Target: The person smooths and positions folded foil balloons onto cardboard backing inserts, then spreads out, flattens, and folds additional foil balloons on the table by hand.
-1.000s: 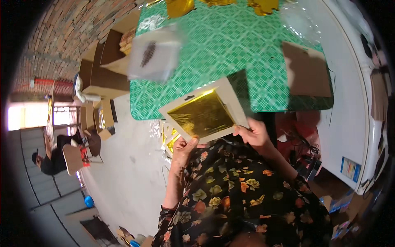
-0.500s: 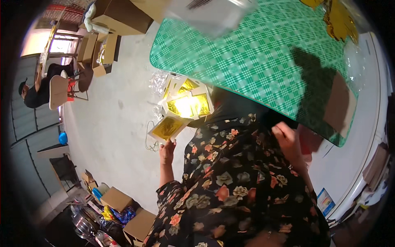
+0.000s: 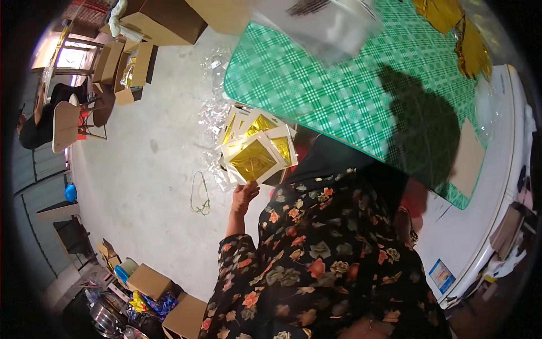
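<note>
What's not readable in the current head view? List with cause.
All in the head view:
- Right hand: not visible; whether clothing or the table hides it is unclear.
- Left hand: too small to tell a firm grip from a touch on the top card.
- Lower cards: partly covered by cards above; count unclear.
- Clear plastic: blurred, cut off by the upper edge.

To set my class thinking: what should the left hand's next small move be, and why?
Probably, the left hand should ease off the front foil card: it appears to overlie the other foil cards, and the hand meets only its near edge.
</note>
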`<state>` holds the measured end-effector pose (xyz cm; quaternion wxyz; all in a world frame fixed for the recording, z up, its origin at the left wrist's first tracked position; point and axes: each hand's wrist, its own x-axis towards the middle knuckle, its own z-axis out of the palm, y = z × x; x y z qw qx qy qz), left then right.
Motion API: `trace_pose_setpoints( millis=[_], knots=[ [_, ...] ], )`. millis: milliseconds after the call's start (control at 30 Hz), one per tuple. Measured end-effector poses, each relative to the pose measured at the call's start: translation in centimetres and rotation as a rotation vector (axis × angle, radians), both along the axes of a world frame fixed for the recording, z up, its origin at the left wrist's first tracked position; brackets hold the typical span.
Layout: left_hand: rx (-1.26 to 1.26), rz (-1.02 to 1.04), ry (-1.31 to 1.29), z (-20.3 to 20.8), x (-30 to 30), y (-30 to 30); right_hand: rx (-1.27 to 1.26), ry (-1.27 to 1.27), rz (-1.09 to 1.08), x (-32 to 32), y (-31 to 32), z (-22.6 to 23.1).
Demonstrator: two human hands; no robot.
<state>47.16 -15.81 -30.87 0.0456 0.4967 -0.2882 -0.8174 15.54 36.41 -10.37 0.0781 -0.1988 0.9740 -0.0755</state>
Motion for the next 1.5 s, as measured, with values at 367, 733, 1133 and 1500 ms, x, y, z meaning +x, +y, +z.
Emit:
trace_pose_setpoints(
  millis=[367,733,1133,1500],
  knots=[
    [-0.365,0.095,-0.601,-2.2,-1.7,-2.9,0.088,-0.029,0.127,-1.3,2.9,-5.1],
    [-0.821,0.273,-0.210,8.4,-14.5,-8.9,-0.451,-0.125,-0.157,-3.9,-11.5,8.0],
    [-1.462,-0.058,0.578,36.7,-33.5,-1.6,-0.520,0.195,0.398,-11.9,-13.2,20.8],
    [-0.680,-0.738,1.022,39.0,-47.5,14.0,-1.605,-0.704,0.460,-19.5,-24.6,23.1]
  ],
)
